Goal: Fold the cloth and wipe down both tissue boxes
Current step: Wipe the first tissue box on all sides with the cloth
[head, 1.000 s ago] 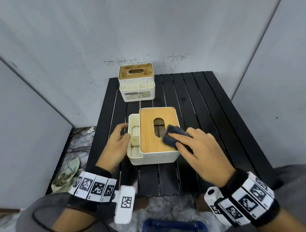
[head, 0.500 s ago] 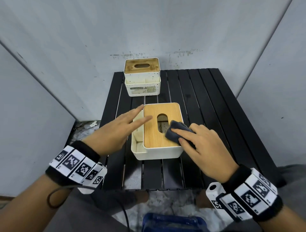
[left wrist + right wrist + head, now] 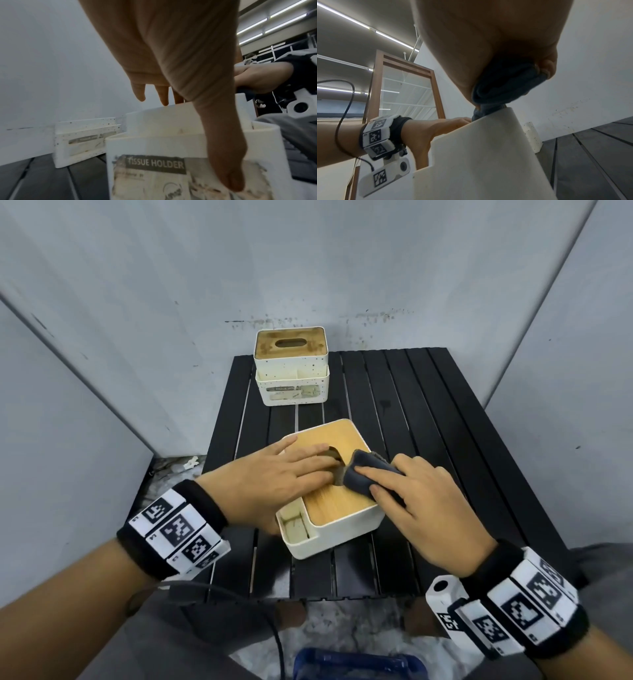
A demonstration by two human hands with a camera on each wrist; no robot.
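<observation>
The head view looks steeply down from above at the tabletop (image 3: pixel 428 419), taking in both boxes and both wrists. The left wrist view sits low and close beside the near box (image 3: pixel 154 148), facing along the palm toward the far box (image 3: pixel 82 140). The right wrist view looks up past the same near box (image 3: pixel 479 155) at the ceiling.

A black slatted table (image 3: pixel 428 419) stands in a corner of grey walls (image 3: pixel 308 261). A blue object (image 3: pixel 356 666) shows at the bottom edge. A wood-framed glass cabinet (image 3: pixel 406 94) stands beneath ceiling strip lights (image 3: pixel 368 28).
</observation>
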